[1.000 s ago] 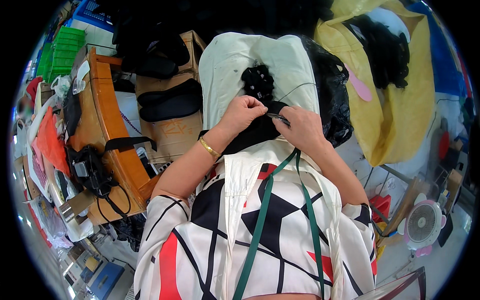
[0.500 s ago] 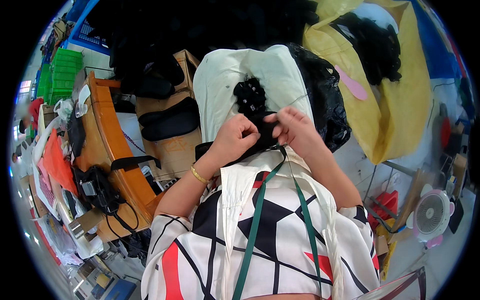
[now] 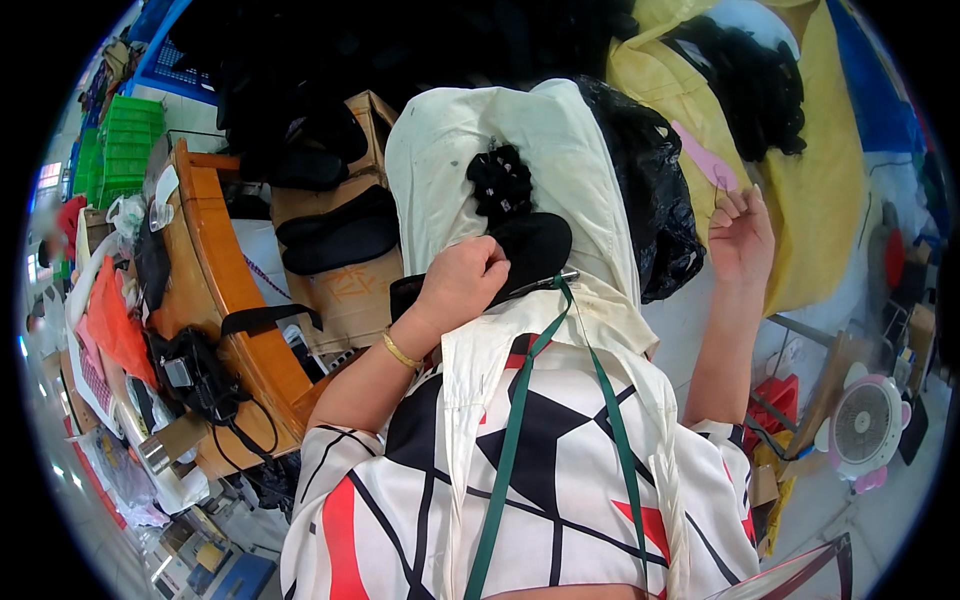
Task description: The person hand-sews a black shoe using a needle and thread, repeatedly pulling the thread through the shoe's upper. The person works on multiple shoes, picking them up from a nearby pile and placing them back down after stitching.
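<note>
In my lap, my left hand [image 3: 465,283] is closed on a flat black shoe sole [image 3: 540,245] with a rounded end. My right hand [image 3: 740,238] is raised away to the right, palm up and fingers bent. A thin dark thread [image 3: 718,172] loops at its fingertips; whether a needle is there is too small to tell. Just beyond the sole, a bunched black piece [image 3: 500,185] with small pale marks rests on the white cloth [image 3: 435,150] over my lap. A thin metal rod [image 3: 568,275] shows at the sole's near edge.
More black soles [image 3: 345,235] lie on a cardboard box [image 3: 340,310] at left, beside a wooden bench [image 3: 225,300]. To the right are a black plastic bag [image 3: 655,200], a yellow sack [image 3: 800,230] with black pieces, a pink insole [image 3: 700,150] and a small fan [image 3: 863,425].
My right hand has left the sole and swung out to the right and up. The left hand stays on the sole, whose rounded end now shows.
</note>
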`<state>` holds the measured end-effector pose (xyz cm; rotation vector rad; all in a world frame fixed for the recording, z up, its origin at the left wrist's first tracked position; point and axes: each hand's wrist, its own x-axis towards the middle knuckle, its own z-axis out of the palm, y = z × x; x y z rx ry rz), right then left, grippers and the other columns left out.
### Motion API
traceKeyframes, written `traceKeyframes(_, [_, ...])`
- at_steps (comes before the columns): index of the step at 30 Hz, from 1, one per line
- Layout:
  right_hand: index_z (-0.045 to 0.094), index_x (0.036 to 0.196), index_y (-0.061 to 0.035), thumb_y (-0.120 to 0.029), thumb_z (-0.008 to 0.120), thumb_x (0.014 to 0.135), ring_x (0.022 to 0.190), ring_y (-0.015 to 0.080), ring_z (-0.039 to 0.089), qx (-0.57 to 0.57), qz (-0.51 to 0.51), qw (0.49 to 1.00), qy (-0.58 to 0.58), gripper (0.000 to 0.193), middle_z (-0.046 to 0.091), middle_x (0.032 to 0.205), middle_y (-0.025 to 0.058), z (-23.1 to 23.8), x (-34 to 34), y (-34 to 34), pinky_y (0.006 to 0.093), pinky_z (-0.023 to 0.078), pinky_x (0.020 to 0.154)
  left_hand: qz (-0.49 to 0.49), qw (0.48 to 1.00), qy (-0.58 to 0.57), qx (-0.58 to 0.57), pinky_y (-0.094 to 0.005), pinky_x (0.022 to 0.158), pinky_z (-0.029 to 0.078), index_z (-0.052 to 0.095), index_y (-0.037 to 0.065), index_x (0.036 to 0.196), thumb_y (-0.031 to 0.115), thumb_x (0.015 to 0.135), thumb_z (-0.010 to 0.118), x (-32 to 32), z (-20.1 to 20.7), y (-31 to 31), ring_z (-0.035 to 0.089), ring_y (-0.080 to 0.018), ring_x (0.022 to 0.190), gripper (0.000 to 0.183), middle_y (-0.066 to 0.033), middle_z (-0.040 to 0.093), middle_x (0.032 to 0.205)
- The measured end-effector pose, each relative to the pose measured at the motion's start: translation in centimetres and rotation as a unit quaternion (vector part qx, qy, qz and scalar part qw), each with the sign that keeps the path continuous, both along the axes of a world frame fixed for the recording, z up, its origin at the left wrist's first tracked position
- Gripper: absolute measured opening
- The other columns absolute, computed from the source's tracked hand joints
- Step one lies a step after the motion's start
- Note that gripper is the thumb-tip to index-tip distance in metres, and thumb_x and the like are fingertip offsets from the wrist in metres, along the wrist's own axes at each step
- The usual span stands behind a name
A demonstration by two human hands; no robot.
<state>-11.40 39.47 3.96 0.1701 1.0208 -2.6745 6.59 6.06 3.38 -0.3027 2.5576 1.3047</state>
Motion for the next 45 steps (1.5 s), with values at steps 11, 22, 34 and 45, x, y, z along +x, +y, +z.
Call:
traceKeyframes(11, [0.065,0.092,0.0047,-0.039,0.066,0.095,0.074,0.0112,0.055,0.492,0.321,0.79,0.177,0.044,0.06,0.081,0.0049,-0.1,6.3,-12.3,0.0294,0.044,0.062,-0.049,0.971,0.231,-0.031,-0.0323,0.071,0.049,0.066,0.0,0.105,0.009,0.085,0.071,0.7,2.8,-0.2,0.062,-0.0263,0.077,0.023,-0.0133,0.064,0.088])
traceKeyframes(22, [0.067,0.093,0.0032,-0.036,0.067,0.092,0.071,0.0205,0.059,0.43,0.286,0.84,0.167,0.039,0.065,0.085,0.0089,1.7,8.1,-14.5,0.0356,0.046,0.062,0.138,0.968,0.088,0.188,-0.0255,0.057,0.037,0.056,0.001,0.077,0.015,0.089,0.075,0.4,3.1,-0.1,0.041,-0.0066,0.067,0.026,0.003,0.05,0.072])
traceKeyframes(34, [0.063,0.112,0.0009,-0.04,0.061,0.099,0.078,0.0156,0.063,0.137,-0.147,0.979,-0.034,0.043,0.063,0.086,0.0054,1.5,-5.0,-1.6,0.0323,0.057,0.078,0.101,0.959,0.258,-0.054,-0.0343,0.074,0.051,0.067,0.004,0.094,0.012,0.089,0.068,-5.1,3.5,-3.7,0.063,-0.0267,0.083,0.01,-0.0097,0.068,0.089])
traceKeyframes(45, [0.067,0.098,-0.0031,-0.017,0.064,0.097,0.067,0.0067,0.051,0.261,0.147,0.954,-0.013,0.014,0.053,0.074,-0.0032,-3.9,2.0,-11.0,0.0236,0.045,0.061,-0.078,0.919,0.276,-0.269,-0.044,0.084,0.047,0.062,0.006,0.082,0.008,0.076,0.06,-8.1,-5.3,-4.7,0.056,-0.0349,0.085,0.007,-0.0141,0.059,0.086])
